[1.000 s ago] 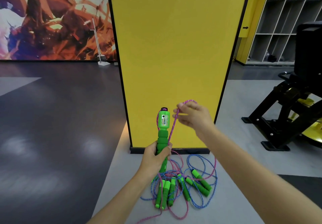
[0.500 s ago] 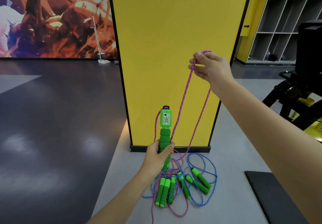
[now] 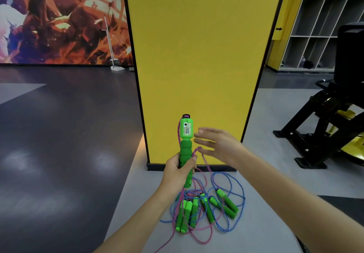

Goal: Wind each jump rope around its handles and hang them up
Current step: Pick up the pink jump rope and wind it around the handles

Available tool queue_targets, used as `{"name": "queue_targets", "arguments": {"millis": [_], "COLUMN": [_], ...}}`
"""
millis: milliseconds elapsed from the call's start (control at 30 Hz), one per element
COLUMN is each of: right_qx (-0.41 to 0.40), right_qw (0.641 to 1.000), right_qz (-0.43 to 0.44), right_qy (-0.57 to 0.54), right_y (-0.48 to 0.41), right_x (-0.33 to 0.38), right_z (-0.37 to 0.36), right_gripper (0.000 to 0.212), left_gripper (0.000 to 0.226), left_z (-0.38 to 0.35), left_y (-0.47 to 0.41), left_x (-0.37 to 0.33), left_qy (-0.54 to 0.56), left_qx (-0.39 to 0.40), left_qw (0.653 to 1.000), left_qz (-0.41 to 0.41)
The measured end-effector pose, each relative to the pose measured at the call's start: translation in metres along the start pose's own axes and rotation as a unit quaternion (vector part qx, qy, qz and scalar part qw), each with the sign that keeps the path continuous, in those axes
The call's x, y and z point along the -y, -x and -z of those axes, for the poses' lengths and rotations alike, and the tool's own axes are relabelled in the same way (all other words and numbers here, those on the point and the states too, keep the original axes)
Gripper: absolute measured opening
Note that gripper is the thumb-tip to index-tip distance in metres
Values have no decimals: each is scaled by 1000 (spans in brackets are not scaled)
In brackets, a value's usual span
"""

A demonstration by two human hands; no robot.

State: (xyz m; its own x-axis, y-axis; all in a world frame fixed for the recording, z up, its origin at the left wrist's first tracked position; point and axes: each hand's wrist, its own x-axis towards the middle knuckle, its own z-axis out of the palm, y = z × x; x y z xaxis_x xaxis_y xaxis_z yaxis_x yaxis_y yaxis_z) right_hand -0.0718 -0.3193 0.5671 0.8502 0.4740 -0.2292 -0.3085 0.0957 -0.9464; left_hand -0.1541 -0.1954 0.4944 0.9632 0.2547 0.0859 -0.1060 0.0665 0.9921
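Green foam fills a person's left hand [image 3: 180, 171], whose fingers are curled tightly round a jump-rope handle [image 3: 186, 134] held upright in front of a yellow pillar [image 3: 197, 55]. The handle's small counter window faces the camera, with a dark cap on top. More green foam juts out below the hand, and it cannot be told whether this is one handle or two held together. A pink rope [image 3: 178, 134] leaves the cap and runs down the handle's left side into the grip. A short loop of it stands up by the thumb, then trails to the floor. The right hand [image 3: 220, 147] hovers just right of the handle with its fingers [image 3: 206, 131] straight, spread and slightly blurred, holding nothing. The pink loop sits close beneath the lowest finger, and contact cannot be made out. On the pale grey floor [image 3: 275, 174] below both forearms lies a heap of jump ropes [image 3: 206, 207], its green handles lying among tangled blue and pink cords near the pillar's black base. A darker, glossy floor [image 3: 59, 134] stretches away to the left towards a mural [image 3: 59, 16] of orange, white and purple. A black exercise machine [image 3: 325, 134] stands at right, and grey cubby shelving [image 3: 325, 16] lines the wall behind it.
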Motion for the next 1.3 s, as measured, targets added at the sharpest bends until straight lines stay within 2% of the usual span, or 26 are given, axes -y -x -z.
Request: {"name": "queue_targets", "arguments": {"millis": [167, 267, 333, 433, 500, 700, 933, 1300], "right_qx": [-107, -100, -62, -65, -79, -86, -99, -127], "right_qw": [982, 978, 983, 991, 993, 993, 980, 958], "right_qz": [41, 17, -17, -7, 14, 71, 152, 257], "right_qy": [148, 182, 174, 117, 88, 48, 78, 19], "right_y": [15, 28, 32, 31, 28, 14, 8, 2], "right_x": [-38, -55, -61, -60, -55, -20, 16, 101], "right_z": [-1, -8, -14, -19, -21, -21, -21, -16], "right_gripper": [18, 28, 34, 24, 15, 7, 14, 10], "left_gripper": [19, 13, 14, 12, 10, 6, 10, 15], "left_z": [2, 1, 1, 1, 3, 5, 2, 1], "left_y": [-1, -1, -1, 1, 1, 2, 3, 14], "left_x": [4, 5, 6, 5, 3, 0, -6, 8], "left_qy": [-7, -5, -12, -14, -17, -7, 4, 5], "left_qx": [-26, -27, -26, -16, -12, 5, 9, 2], "left_qw": [1000, 1000, 1000, 1000, 1000, 1000, 1000, 999], "left_qz": [9, 11, 11, 8, 5, 8, -2, 34]}}
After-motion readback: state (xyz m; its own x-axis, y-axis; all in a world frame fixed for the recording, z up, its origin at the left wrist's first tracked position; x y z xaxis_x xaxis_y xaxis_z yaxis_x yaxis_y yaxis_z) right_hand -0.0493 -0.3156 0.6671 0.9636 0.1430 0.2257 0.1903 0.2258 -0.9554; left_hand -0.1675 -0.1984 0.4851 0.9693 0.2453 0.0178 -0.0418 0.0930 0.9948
